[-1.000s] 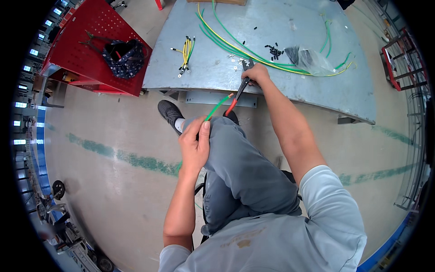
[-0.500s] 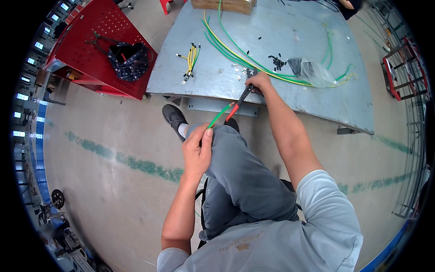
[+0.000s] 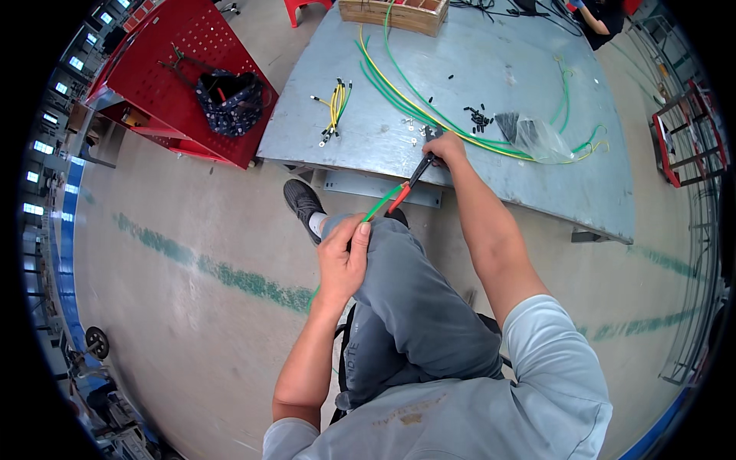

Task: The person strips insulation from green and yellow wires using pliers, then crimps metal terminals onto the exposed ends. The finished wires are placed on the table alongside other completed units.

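My left hand (image 3: 343, 257) is closed around a green wire (image 3: 381, 204), above my raised knee. The wire's bared copper end (image 3: 405, 185) points up and right, beside the pliers. At the table's near edge my right hand (image 3: 447, 147) is closed on dark pliers (image 3: 419, 170), whose red handle (image 3: 398, 199) hangs down towards the wire end. What its fingertips do is partly hidden. Small metal lugs (image 3: 414, 141) lie on the table just left of my right hand.
On the metal table (image 3: 307, 126) lie yellow and green short leads (image 3: 336, 109), long green-yellow wires (image 3: 395, 88), black sleeves (image 3: 479, 119) and a clear plastic bag (image 3: 540, 139). A box (image 3: 395, 15) stands behind. Left is a red cabinet (image 3: 176, 77) with a bag; another person (image 3: 598, 27) stands far right.
The view has shifted slightly, so the table appears lower and further right. Both hands keep their holds; the wire end stays close beside the pliers.
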Action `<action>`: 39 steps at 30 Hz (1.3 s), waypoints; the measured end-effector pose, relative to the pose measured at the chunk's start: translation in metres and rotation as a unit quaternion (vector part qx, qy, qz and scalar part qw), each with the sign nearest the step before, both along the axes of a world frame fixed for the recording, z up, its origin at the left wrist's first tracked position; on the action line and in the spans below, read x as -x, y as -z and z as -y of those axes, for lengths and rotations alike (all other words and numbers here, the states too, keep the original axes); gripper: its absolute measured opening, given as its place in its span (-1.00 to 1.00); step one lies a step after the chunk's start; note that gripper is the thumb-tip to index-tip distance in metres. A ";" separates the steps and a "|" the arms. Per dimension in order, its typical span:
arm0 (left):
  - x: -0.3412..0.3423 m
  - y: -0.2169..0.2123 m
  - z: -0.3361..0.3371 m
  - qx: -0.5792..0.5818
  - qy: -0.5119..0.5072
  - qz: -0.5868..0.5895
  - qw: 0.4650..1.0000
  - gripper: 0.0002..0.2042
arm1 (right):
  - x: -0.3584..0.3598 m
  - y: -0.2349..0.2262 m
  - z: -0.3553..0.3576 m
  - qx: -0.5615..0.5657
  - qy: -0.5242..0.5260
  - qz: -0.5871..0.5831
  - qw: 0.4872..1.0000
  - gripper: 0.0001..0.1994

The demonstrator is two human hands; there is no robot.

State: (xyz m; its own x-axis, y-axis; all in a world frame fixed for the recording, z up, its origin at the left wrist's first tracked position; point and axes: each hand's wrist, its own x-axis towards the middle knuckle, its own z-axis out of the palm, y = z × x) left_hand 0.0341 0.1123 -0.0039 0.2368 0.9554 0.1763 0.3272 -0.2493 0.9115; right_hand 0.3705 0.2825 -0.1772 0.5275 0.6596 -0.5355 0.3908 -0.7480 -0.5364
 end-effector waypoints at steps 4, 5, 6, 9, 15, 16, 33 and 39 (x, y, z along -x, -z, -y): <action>0.001 -0.001 0.000 -0.007 0.006 0.006 1.000 -0.76 | 0.002 -0.001 0.007 -0.052 0.014 0.009 0.999 -0.73; 0.004 -0.003 0.000 -0.010 0.006 0.001 1.000 -0.77 | 0.005 -0.004 0.009 -0.048 0.009 0.005 0.999 -0.73; 0.006 -0.004 0.000 -0.007 0.001 -0.001 1.000 -0.76 | 0.009 -0.007 0.011 -0.045 0.004 0.000 0.999 -0.72; 0.008 -0.008 0.001 -0.002 -0.005 -0.011 1.000 -0.73 | 0.001 -0.004 0.024 -0.118 0.008 -0.025 0.993 -0.69; 0.001 -0.006 0.003 0.028 -0.011 -0.021 0.999 -0.71 | -0.035 0.016 0.048 -0.164 0.064 -0.078 0.981 -0.71; 0.004 -0.002 0.001 -0.010 -0.026 -0.019 0.999 -0.69 | -0.033 0.008 0.044 -0.123 0.026 -0.057 0.990 -0.67; -0.022 -0.042 -0.018 0.038 0.021 -0.035 0.998 -0.69 | -0.019 -0.196 0.147 -0.369 -0.040 -0.456 0.809 -0.62; -0.037 -0.080 -0.034 -0.046 -0.029 -0.045 0.997 -0.56 | -0.001 -0.250 0.180 -0.452 -0.063 -0.468 0.757 -0.63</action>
